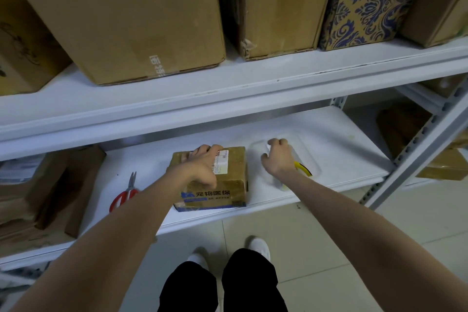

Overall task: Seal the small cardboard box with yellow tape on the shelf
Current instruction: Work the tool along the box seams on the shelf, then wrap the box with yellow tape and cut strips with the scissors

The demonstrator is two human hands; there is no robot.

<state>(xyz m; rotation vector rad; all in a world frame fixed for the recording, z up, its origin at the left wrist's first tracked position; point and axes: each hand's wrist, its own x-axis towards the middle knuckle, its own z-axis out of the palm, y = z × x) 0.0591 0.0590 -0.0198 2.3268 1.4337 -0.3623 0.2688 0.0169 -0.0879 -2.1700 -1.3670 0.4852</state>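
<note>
Fingers [200,151] of left hand [202,167] grip small box [236,159] top; right hand [277,159] grasp unclear.

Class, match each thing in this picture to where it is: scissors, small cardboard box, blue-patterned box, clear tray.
Things:
1 scissors
2 small cardboard box
3 blue-patterned box
4 clear tray

Places:
A on the upper shelf
B under the left hand
C on the lower shelf, left of the small cardboard box
D under the right hand

Pairs: 1-C, 2-B, 3-A, 4-D
</note>
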